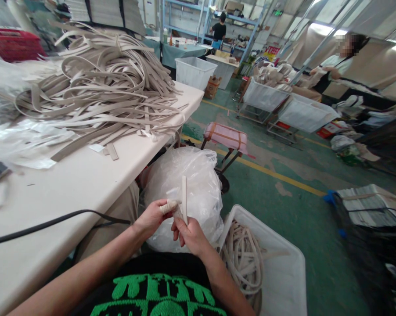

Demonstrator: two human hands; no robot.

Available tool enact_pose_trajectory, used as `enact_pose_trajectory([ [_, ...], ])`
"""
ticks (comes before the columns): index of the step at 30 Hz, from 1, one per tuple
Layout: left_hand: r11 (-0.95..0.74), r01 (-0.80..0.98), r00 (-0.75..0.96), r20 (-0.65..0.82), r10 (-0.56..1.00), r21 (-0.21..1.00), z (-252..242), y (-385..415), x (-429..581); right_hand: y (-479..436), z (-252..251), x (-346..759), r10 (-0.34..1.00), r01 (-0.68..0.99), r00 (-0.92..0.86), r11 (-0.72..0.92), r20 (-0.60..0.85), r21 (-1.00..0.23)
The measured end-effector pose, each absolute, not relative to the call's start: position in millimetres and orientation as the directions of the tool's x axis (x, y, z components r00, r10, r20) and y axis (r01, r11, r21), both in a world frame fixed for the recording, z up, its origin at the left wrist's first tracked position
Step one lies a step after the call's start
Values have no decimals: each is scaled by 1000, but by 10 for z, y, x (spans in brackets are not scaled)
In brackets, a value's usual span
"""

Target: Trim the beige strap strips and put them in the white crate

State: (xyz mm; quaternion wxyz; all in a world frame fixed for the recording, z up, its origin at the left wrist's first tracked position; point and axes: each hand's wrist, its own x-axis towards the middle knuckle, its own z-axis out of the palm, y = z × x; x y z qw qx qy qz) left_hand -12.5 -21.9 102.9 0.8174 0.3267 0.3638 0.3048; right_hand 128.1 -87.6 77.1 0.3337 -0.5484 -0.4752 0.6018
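My left hand (153, 216) and my right hand (189, 235) meet in front of my chest, both closed on one beige strip (184, 197). The strip stands upright out of my right fist. A bandaged finger of my left hand pinches its lower part. Behind the hands sits a bulging clear plastic bag (191, 184). A large tangled heap of the same beige strips (102, 87) lies on the white table (69, 184) at my left. More strips lie coiled in a white bin (283, 272) at my right.
A black cable (53, 221) runs over the table's near part. Crumpled clear plastic (16, 140) lies at the table's left. A pink-topped stool (226, 137) stands on the green floor. White bins on carts (303, 115) and two other people are farther back.
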Motion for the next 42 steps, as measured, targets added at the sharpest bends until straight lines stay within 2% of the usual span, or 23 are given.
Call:
enact_pose_trajectory([
  [2,612,-196,594,-404,695,766,1003,-252,-124,-890,799,1262,912,63,-218,-341,-347,-938],
  [4,610,-228,534,-427,730,759,951,-250,-134,-944,833,1264,913,58,-197,-353,-357,-934],
  [9,570,-422,231,-524,820,705,829,-98,-227,-1199,890,1409,943,248,-44,-309,-329,-918],
  [11,577,-431,200,-550,811,694,819,-82,-234,-1252,887,1462,946,293,15,-314,-324,-903],
  [15,616,-301,365,-509,779,728,846,-230,-110,-1142,884,1453,938,269,113,-345,-326,-899],
  [18,587,-235,451,-448,772,775,890,-290,-53,-1025,919,1442,945,202,80,-326,-316,-924],
  [23,563,-339,241,-509,826,754,919,-131,-203,-1108,983,1517,932,231,-88,-324,-351,-917],
  [29,593,-240,384,-485,785,769,877,-213,-134,-1069,972,1478,939,180,-2,-337,-343,-924],
  [34,518,-310,225,-469,854,797,857,-172,-186,-1102,971,1501,930,235,-76,-333,-358,-913],
  [36,524,-259,296,-450,843,811,860,-223,-192,-1091,986,1473,933,256,-31,-340,-359,-905],
  [40,503,-199,560,-323,763,841,899,-364,-115,-960,1029,1378,964,254,26,-263,-265,-931],
  [42,491,-237,515,-320,795,838,918,-330,-116,-927,1017,1363,971,248,-7,-231,-241,-941],
])
